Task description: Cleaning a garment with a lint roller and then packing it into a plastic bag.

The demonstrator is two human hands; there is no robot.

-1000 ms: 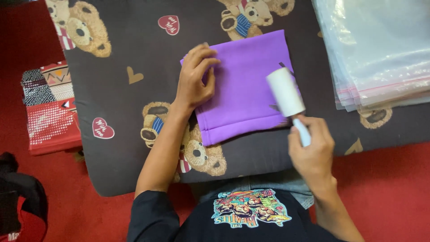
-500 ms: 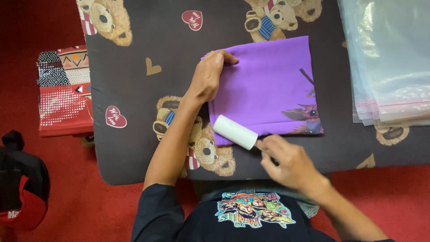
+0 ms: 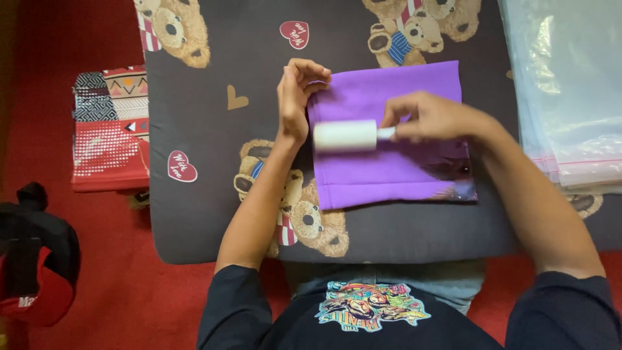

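Seen from the head camera, looking straight down: a folded square of purple fabric (image 3: 389, 162) lying flat on a dark brown cushion printed with teddy bears and hearts (image 3: 194, 214), near the cushion's middle and just ahead of the person's lap. Right hand (image 3: 431, 118) closed around the thin handle of a white cylindrical lint roller (image 3: 345, 135), fingers curled tight on it, the roller laid sideways on the cloth near its left edge, pointing left. Left hand (image 3: 295, 97) set at the upper left corner of the purple fabric, fingers bent and half curled, tips touching the cloth's edge, holding nothing else. A dark printed patch (image 3: 457, 172) showing at the cloth's lower right corner, partly hidden under the right forearm. To the right, on the cushion, a stack of clear plastic bags with red-lined zip edges (image 3: 570, 97), just beside the cloth but not touching it. To the left, on the red carpet (image 3: 97, 279), a folded red textile with white dots and patterned bands (image 3: 110, 139), lying against the cushion's side. Farther left, at the frame edge, a black and red bag (image 3: 35, 266).
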